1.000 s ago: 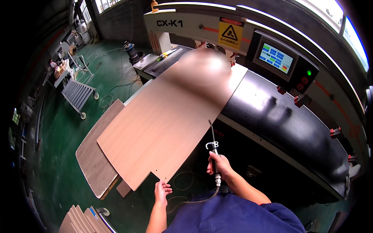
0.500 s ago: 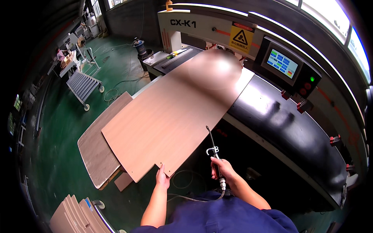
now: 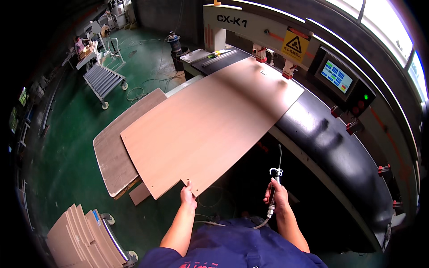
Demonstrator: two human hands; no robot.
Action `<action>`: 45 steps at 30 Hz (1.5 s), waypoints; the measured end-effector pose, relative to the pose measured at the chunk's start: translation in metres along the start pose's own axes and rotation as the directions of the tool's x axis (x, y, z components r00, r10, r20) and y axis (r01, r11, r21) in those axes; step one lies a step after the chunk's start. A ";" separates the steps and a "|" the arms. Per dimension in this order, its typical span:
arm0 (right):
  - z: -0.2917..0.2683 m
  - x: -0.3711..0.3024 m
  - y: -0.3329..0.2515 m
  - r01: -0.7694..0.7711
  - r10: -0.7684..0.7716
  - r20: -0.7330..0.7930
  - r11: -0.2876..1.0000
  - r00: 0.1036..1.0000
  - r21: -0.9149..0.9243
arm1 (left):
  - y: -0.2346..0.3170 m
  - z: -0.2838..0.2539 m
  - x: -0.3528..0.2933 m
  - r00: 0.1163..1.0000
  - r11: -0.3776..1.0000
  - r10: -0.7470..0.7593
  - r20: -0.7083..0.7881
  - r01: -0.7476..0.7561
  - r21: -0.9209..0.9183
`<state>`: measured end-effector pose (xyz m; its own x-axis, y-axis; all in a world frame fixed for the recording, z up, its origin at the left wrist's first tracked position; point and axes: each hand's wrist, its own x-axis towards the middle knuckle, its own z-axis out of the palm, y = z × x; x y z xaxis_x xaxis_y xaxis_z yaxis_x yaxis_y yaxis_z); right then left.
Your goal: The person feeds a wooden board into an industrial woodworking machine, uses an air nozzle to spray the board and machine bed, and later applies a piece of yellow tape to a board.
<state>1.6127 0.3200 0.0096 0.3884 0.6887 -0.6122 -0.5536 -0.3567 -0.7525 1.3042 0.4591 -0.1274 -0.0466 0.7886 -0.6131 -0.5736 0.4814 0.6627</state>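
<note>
A large wood-look panel (image 3: 196, 129) with a notch at its near edge lies across the machine's black bed and a brown side table. My left hand (image 3: 188, 195) grips the panel's near edge beside the notch, thumb on top, fingers hidden beneath. Small holes show near that corner. Held upright in my right hand (image 3: 278, 196) is an air blow gun (image 3: 275, 181) with a long thin nozzle and a hook. Its hose (image 3: 261, 225) bends from the lower end toward my body. The gun stands apart from the panel, to its right.
The machine's black bed (image 3: 330, 134) curves along the right under a beam with red clamps (image 3: 288, 71) and a control screen (image 3: 336, 77). The brown side table (image 3: 111, 152) is left of the panel. Stacked panels (image 3: 85, 236) stand on a cart at lower left. A roller conveyor (image 3: 103, 80) is farther off.
My right hand has moved right with the blow gun, away from the panel's edge. The bright blur over the panel's far end is gone. My left hand keeps its hold.
</note>
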 end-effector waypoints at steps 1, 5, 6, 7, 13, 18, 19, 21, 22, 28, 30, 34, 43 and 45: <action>0.003 -0.003 0.003 0.015 -0.017 0.029 0.997 0.999 0.073 | 0.002 -0.011 -0.003 1.000 1.000 0.007 -0.017 -0.007 -0.011; 0.002 0.001 0.007 0.028 -0.029 0.017 0.998 0.999 0.062 | 0.009 -0.059 -0.008 0.999 1.000 0.012 -0.040 -0.012 -0.002; 0.004 0.000 0.005 0.033 -0.034 0.012 0.999 0.999 0.027 | 0.015 -0.068 -0.013 0.999 1.000 0.016 -0.045 -0.016 0.002; 0.006 -0.001 0.003 0.040 -0.041 0.020 0.998 0.999 0.051 | 0.020 -0.075 -0.017 0.999 1.000 0.019 -0.042 -0.019 0.012; 0.000 0.015 0.001 0.067 -0.070 0.026 0.992 0.997 0.109 | 0.048 -0.113 -0.038 0.996 0.997 0.021 -0.087 -0.014 0.072; 0.002 0.018 0.004 0.078 -0.081 0.005 0.974 0.997 0.212 | 0.071 -0.156 -0.044 0.987 0.993 0.079 -0.140 -0.066 0.094; -0.002 0.021 0.007 0.077 -0.077 -0.009 0.970 0.997 0.229 | 0.076 -0.163 -0.044 0.986 0.993 0.077 -0.146 -0.062 0.103; -0.009 0.027 0.012 0.065 -0.059 -0.030 0.964 0.998 0.258 | 0.089 -0.172 -0.048 0.982 0.988 0.083 -0.168 -0.059 0.144; -0.012 0.030 0.013 0.062 -0.055 -0.034 0.962 0.998 0.267 | 0.095 -0.180 -0.044 0.982 0.985 0.094 -0.161 -0.068 0.160; -0.010 0.053 0.012 0.017 -0.006 -0.037 0.953 0.999 0.304 | 0.122 -0.217 -0.027 0.996 0.981 0.049 -0.070 -0.035 0.192; 0.000 0.061 0.007 0.015 -0.008 -0.026 0.962 1.000 0.272 | 0.126 -0.208 -0.030 0.997 0.976 0.044 -0.060 -0.030 0.217; 0.027 0.084 -0.017 0.017 -0.023 0.033 0.984 0.999 0.177 | 0.124 -0.197 -0.042 0.996 0.984 0.044 -0.077 -0.030 0.173; 0.072 0.215 -0.167 0.196 -0.194 0.086 0.980 0.977 -0.014 | 0.083 -0.239 -0.038 0.708 0.824 0.495 -0.504 -0.198 0.531; 0.082 0.265 -0.203 0.127 -0.135 0.134 0.990 0.982 0.063 | 0.058 -0.304 -0.043 0.717 0.740 0.498 -0.488 -0.057 0.670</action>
<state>1.7681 0.6268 0.0200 0.3571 0.8089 -0.4670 -0.5448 -0.2257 -0.8076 1.0243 0.3365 -0.1935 -0.7180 0.6183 -0.3197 0.1263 0.5674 0.8137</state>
